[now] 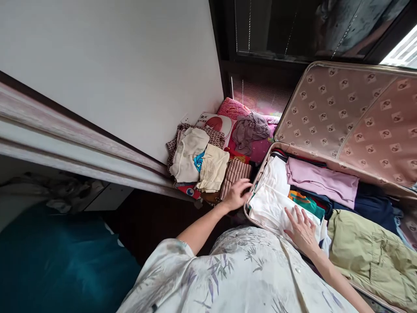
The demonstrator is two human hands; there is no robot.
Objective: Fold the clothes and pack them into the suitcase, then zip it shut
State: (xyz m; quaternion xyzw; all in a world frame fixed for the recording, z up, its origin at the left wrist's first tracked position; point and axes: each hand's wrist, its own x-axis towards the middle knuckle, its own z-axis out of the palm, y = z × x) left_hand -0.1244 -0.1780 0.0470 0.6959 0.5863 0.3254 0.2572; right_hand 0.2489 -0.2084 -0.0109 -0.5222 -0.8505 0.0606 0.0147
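An open suitcase (249,213) with a pink patterned lining stands in front of me, packed with clothes. My right hand (302,228) lies with its fingers spread on a folded white garment (269,206) in its near left corner. Just outside the left rim, my left hand (237,194) hovers with its fingers apart and slightly curled, holding nothing I can see. Beside the white garment are a green and orange one (306,202), a folded mauve garment (322,176) and olive-green clothing (371,248). A striped garment (235,174) lies left of the suitcase, close to my left hand.
Left of the suitcase lie cream shorts (213,167), a pale top (192,152) and a crumpled mauve cloth (250,130). The suitcase lid (352,113) leans back by the dark window. A white panel (114,74) rises on the left, above a teal bed cover (65,261).
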